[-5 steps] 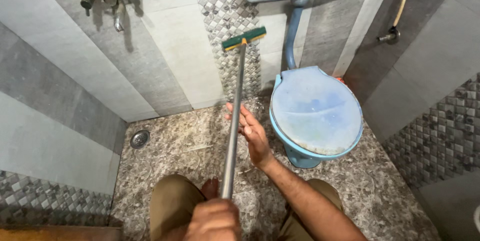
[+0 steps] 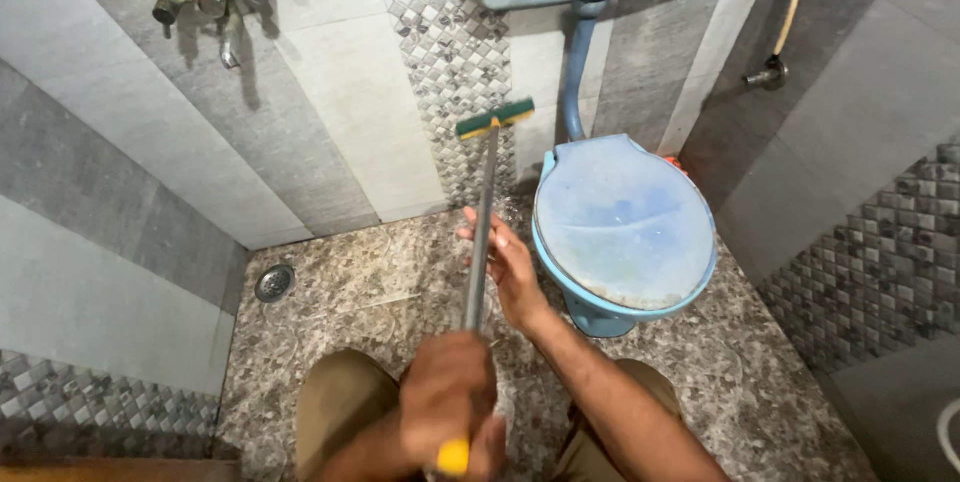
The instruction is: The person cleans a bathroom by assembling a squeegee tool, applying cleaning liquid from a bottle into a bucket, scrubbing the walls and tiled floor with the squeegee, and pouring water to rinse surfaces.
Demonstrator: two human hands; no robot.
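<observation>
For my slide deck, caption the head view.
Both hands press a long-handled scrubber against the bathroom wall.

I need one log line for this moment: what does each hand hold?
left hand: grips scrubber handle near yellow end | right hand: on handle midway | scrubber head: against wall tiles | toilet lid: closed
</observation>
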